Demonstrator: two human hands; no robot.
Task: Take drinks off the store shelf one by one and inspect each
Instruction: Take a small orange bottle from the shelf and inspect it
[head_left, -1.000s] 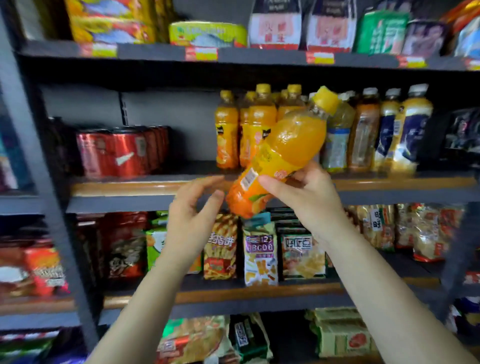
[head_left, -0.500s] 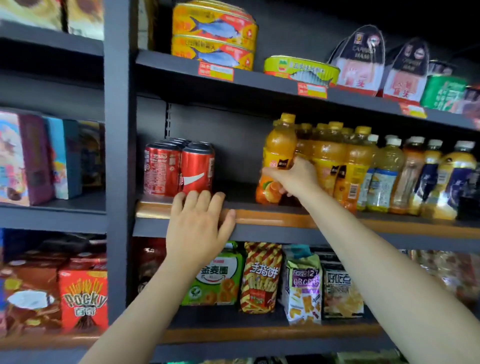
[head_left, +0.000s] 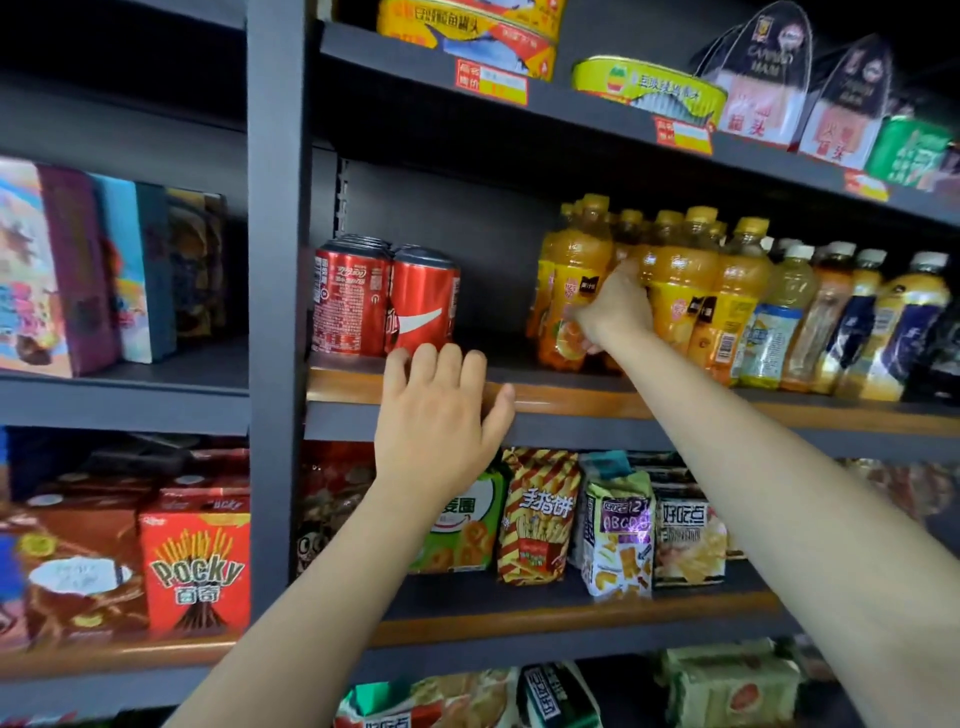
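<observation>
A shopper's left hand (head_left: 441, 415), fingers spread flat, hovers at the wooden lip of the drinks shelf (head_left: 571, 400) just below the red cola cans (head_left: 384, 301), apparently lined up to take one next. Farther in, the right hand (head_left: 615, 306) curls its grip round the front orange juice bottle (head_left: 574, 291), which stands upright on the shelf at the left end of its row, seemingly being settled back in place. A second earlier that bottle was tilted in mid-air off the shelf, held up for inspection; half a second ago the hands sat much as now
</observation>
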